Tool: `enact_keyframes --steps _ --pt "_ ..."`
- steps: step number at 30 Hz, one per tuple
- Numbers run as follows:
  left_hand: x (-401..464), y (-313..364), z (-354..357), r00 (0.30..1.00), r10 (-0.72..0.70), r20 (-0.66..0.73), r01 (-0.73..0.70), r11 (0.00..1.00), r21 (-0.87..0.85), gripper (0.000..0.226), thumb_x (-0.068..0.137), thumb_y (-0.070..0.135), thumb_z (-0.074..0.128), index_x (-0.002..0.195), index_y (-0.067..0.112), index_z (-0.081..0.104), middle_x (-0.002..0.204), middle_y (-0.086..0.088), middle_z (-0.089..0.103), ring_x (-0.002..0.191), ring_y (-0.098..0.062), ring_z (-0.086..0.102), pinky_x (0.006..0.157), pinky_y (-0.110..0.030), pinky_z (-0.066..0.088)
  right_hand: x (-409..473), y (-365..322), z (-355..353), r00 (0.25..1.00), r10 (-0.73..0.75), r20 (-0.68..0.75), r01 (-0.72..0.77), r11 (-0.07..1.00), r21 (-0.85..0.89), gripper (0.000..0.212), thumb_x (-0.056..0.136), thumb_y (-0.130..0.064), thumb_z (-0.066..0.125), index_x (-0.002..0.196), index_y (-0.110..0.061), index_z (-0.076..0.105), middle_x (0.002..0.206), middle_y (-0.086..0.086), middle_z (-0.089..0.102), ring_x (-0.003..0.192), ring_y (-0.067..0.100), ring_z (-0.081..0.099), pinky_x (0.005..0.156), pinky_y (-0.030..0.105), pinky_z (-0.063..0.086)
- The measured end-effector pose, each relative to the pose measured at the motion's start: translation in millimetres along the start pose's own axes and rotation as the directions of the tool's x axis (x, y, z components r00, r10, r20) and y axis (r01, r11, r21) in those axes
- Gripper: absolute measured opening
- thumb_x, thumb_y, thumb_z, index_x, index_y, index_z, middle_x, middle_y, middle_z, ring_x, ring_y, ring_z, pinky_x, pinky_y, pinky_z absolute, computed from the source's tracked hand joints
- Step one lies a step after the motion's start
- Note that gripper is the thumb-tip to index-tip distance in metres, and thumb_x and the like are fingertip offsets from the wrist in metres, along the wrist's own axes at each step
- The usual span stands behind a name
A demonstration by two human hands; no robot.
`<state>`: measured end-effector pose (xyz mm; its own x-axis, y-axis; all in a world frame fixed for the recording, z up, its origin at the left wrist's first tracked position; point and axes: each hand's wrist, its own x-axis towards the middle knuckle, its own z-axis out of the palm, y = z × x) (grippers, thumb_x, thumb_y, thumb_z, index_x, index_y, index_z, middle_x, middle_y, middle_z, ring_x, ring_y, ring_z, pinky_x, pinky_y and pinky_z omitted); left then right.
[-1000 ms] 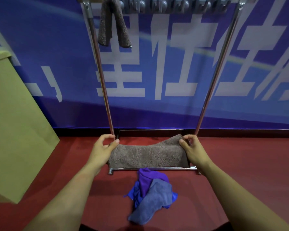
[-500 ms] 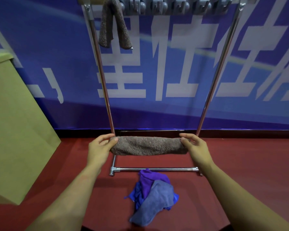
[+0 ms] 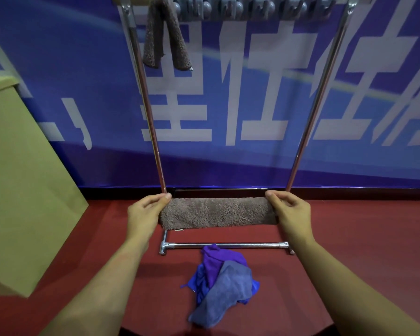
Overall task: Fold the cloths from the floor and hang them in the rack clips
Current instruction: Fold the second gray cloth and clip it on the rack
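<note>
The left hand (image 3: 144, 213) and right hand (image 3: 290, 213) each pinch one end of a folded brown cloth (image 3: 217, 212), fingers clamped on it, holding it stretched level in the air between the rack's (image 3: 153, 132) two upright poles and above its front base bar. A second brown cloth (image 3: 165, 36) hangs from the grey clips (image 3: 250, 8) at the rack's top left. On the red floor (image 3: 361, 238) just in front of the base bar lies a heap of purple, blue and grey cloths (image 3: 222, 284), with a tan box (image 3: 22, 190) standing at the left and a blue banner (image 3: 240, 93) behind the rack.
</note>
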<state>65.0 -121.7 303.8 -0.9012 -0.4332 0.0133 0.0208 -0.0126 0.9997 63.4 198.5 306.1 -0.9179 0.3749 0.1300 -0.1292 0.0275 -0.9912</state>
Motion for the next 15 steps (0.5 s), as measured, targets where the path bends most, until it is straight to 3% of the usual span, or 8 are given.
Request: enact_keyframes --steps 3,6,7,10,11,13,15 --pt "-0.9 -1.8 1.3 0.997 -0.037 0.069 0.038 0.999 -0.001 0.02 0.084 0.011 0.077 0.103 0.007 0.076 0.091 -0.003 0.077 0.076 0.001 0.07 0.072 -0.01 0.052 4.5 8.8 -0.4 0.996 0.084 -0.031 -0.082 0.996 0.043 0.013 0.086 -0.019 0.077 0.091 -0.007 0.079 0.085 0.005 0.077 0.074 0.001 0.065 0.071 0.014 0.053" --pt "-0.9 -3.7 -0.6 0.98 -0.099 0.174 0.104 0.994 -0.019 0.028 0.085 0.006 0.074 0.112 0.011 0.073 0.103 -0.008 0.077 0.095 -0.013 0.072 0.089 -0.024 0.054 4.8 18.2 0.3 0.97 0.244 0.002 -0.242 0.962 0.128 0.017 0.086 -0.016 0.076 0.099 -0.005 0.077 0.096 0.012 0.076 0.088 0.016 0.067 0.086 0.032 0.055" --pt "-0.7 -4.3 -1.1 0.975 -0.112 0.192 0.118 0.993 -0.022 0.03 0.085 0.005 0.074 0.114 0.012 0.073 0.105 -0.008 0.076 0.098 -0.016 0.071 0.093 -0.028 0.053 4.3 19.4 0.4 0.959 0.281 0.026 -0.281 0.95 0.134 0.019 0.087 -0.012 0.075 0.104 -0.004 0.075 0.1 0.013 0.075 0.088 0.018 0.067 0.084 0.032 0.056" --pt "-0.5 -5.3 -0.8 0.977 -0.099 0.191 0.103 0.995 -0.013 0.034 0.085 0.006 0.074 0.117 0.016 0.072 0.107 -0.009 0.075 0.1 -0.016 0.071 0.092 -0.027 0.054 5.0 21.7 -0.7 0.948 0.305 0.094 -0.312 0.947 0.08 0.029 0.087 -0.004 0.072 0.116 -0.007 0.07 0.105 0.014 0.073 0.074 0.013 0.066 0.059 0.019 0.054" --pt "-0.6 -5.2 -0.5 0.981 -0.082 0.174 0.086 0.996 -0.011 0.034 0.085 0.007 0.074 0.118 0.017 0.072 0.106 -0.009 0.075 0.097 -0.014 0.072 0.088 -0.022 0.055 5.7 23.7 -1.2 0.949 0.297 0.104 -0.304 0.951 0.058 0.032 0.086 -0.002 0.072 0.118 -0.007 0.069 0.108 0.014 0.072 0.077 0.015 0.067 0.062 0.022 0.057" --pt "-0.5 -4.9 -0.2 0.99 -0.049 0.131 0.049 0.999 -0.001 0.035 0.086 0.009 0.075 0.12 0.017 0.071 0.103 -0.01 0.075 0.092 -0.013 0.072 0.08 -0.017 0.055 7.0 28.1 -2.3 0.953 0.283 0.113 -0.284 0.959 -0.002 0.036 0.084 -0.001 0.075 0.119 -0.008 0.069 0.112 0.017 0.072 0.092 0.022 0.068 0.088 0.039 0.06" --pt "-1.2 -4.0 -0.4 0.995 -0.019 0.099 0.017 1.0 0.025 0.036 0.085 0.012 0.076 0.121 0.016 0.07 0.101 -0.011 0.076 0.094 -0.016 0.073 0.082 -0.022 0.056 5.2 28.5 -2.4 0.954 0.276 0.119 -0.273 0.961 -0.044 0.038 0.083 -0.001 0.076 0.119 -0.008 0.07 0.11 0.016 0.073 0.093 0.021 0.068 0.094 0.042 0.057"
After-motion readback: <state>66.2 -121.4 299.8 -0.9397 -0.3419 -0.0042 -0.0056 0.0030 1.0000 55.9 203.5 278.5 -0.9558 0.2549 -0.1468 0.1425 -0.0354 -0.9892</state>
